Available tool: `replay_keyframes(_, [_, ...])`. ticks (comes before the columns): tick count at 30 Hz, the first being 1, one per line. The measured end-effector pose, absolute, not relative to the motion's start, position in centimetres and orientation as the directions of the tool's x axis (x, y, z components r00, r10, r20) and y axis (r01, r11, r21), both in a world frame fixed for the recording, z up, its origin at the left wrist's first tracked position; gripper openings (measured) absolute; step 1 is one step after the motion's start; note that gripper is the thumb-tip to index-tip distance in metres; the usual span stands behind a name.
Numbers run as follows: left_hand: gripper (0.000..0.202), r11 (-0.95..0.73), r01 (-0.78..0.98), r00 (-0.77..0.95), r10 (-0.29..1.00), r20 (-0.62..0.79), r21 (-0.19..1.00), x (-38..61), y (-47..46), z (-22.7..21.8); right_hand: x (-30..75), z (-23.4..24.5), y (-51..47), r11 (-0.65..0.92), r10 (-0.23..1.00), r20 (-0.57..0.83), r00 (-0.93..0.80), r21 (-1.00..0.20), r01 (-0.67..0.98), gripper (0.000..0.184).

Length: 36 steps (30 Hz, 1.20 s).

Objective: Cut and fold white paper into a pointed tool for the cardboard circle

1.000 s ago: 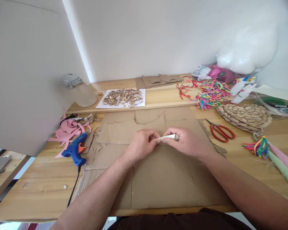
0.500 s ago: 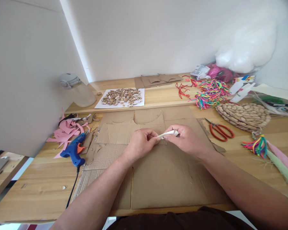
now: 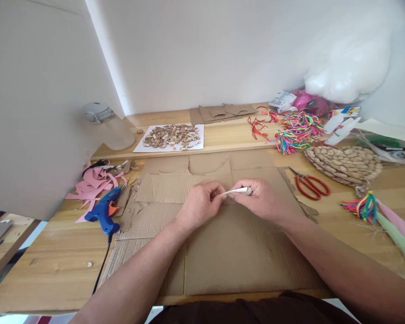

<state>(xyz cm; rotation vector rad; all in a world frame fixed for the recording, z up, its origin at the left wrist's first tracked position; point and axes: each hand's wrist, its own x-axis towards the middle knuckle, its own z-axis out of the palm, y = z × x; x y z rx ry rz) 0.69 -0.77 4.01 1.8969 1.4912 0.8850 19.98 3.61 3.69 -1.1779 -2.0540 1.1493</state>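
Note:
Both hands pinch a thin cream-white rolled strip [image 3: 239, 191], perhaps paper or husk, above the cardboard sheet [image 3: 229, 261]. My left hand [image 3: 202, 202] grips its left end between thumb and fingertips. Farther along, my right hand [image 3: 259, 198] has fingers and thumb closed on the roll, whose wider, blunt end shows at the right. The roll lies nearly level, and its left tip is hidden in the left fingers.
A blue glue gun [image 3: 106, 210] lies left, beside pink strips [image 3: 96, 182]. Brown-white chips [image 3: 172, 136] cover white paper at the back. Red-handled scissors [image 3: 312, 185], a braided mat [image 3: 344, 164], coloured string tassels [image 3: 297, 130] and a plastic jar [image 3: 116, 135] surround the cardboard.
The roll has turned slightly in my fingers and looks narrower and tighter, its blunt right end now showing. Both hands stay in nearly the same place.

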Motion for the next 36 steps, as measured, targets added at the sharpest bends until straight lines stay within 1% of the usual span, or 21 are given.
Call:
replay_keyframes(5, [0.011,-0.222,0.619,0.137,0.975,0.175,0.753,0.7,-0.7,4.0,19.9,3.7,3.4,0.294,0.869,0.051,-0.493,-0.854,0.43,0.023])
replay_keyframes(10, [0.012,-0.28,0.629,0.185,0.96,0.21,0.725,0.5,-0.7,3.9,19.9,4.2,3.3,0.294,0.869,0.02,-0.495,-0.826,0.482,0.022])
replay_keyframes(13, [0.012,-0.288,0.626,0.185,0.958,0.22,0.724,0.5,-0.7,4.0,20.0,4.3,3.4,0.297,0.865,0.03,-0.5,-0.834,0.465,0.023])
replay_keyframes(19, [0.014,-0.196,0.579,0.102,0.981,0.168,0.791,0.4,-0.6,4.3,20.3,3.9,3.9,0.171,0.891,-0.018,-0.454,-0.912,0.372,0.022])
replay_keyframes(23, [0.016,-0.121,0.552,0.089,0.992,0.086,0.825,0.3,-0.5,4.0,20.2,3.8,4.0,0.133,0.901,-0.048,-0.431,-0.915,0.38,0.021])
replay_keyframes(26, [0.017,-0.075,0.559,0.063,0.997,0.049,0.825,0.0,-0.4,3.9,20.2,3.9,4.0,0.13,0.907,-0.047,-0.418,-0.913,0.387,0.022])
replay_keyframes(28, [0.017,-0.079,0.564,0.057,0.997,0.056,0.822,-0.1,-0.3,3.9,20.2,3.9,4.1,0.134,0.908,-0.042,-0.417,-0.913,0.385,0.022])
replay_keyframes(33, [0.016,-0.153,0.599,0.091,0.988,0.124,0.786,-0.3,-0.1,4.1,20.4,3.6,4.5,0.142,0.896,-0.034,-0.443,-0.923,0.358,0.023])
replay_keyframes(36, [0.017,-0.134,0.578,0.099,0.991,0.094,0.805,-0.5,0.0,4.0,20.4,3.5,4.7,0.119,0.89,-0.049,-0.453,-0.935,0.335,0.025])
